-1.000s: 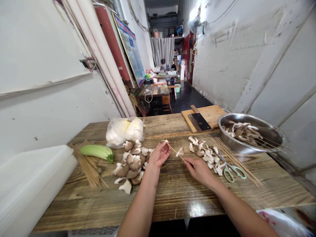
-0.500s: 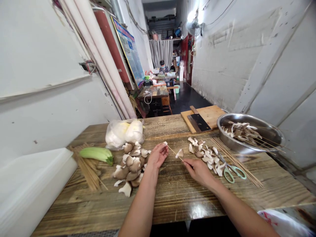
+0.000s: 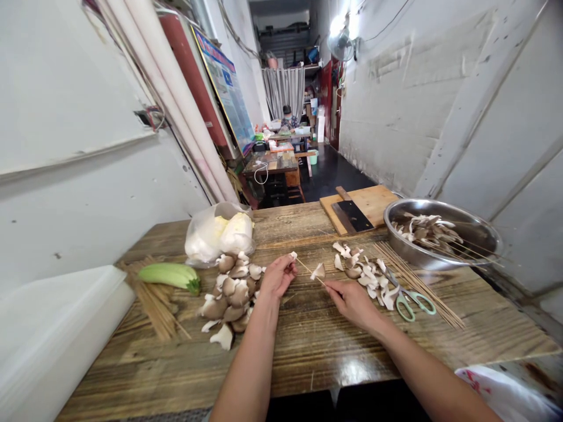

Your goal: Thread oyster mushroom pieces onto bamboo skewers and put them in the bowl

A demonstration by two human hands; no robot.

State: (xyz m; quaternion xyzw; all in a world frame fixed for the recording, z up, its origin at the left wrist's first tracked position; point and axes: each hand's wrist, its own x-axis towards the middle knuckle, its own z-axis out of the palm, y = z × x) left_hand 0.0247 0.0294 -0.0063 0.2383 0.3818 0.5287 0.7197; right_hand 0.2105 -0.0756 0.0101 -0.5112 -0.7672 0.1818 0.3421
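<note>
My right hand (image 3: 352, 302) pinches the lower end of a thin bamboo skewer (image 3: 304, 265). A piece of oyster mushroom (image 3: 319, 271) is threaded on it, just beyond my right fingertips. My left hand (image 3: 279, 275) is closed at the skewer's far end, its fingertips on a small white mushroom piece (image 3: 294, 255). I cannot tell whether the skewer's tip has gone into that piece. Beside my left forearm lies a heap of oyster mushrooms (image 3: 237, 291). Torn mushroom pieces (image 3: 372, 278) are spread beyond my right hand, with green-handled scissors (image 3: 411, 302) against them.
Loose skewers (image 3: 420, 284) lie by a steel bowl (image 3: 440, 264) of skewered mushrooms. Behind are a cleaver (image 3: 352, 215) on a cutting board (image 3: 373, 204) and a bagged vegetable (image 3: 220, 234). At left are a green gourd (image 3: 169, 274), more skewers (image 3: 153, 308) and white sheeting (image 3: 65, 340).
The camera view has shifted slightly. My left fingers have closed a little more around the small mushroom piece; the right hand's grip on the skewer looks the same.
</note>
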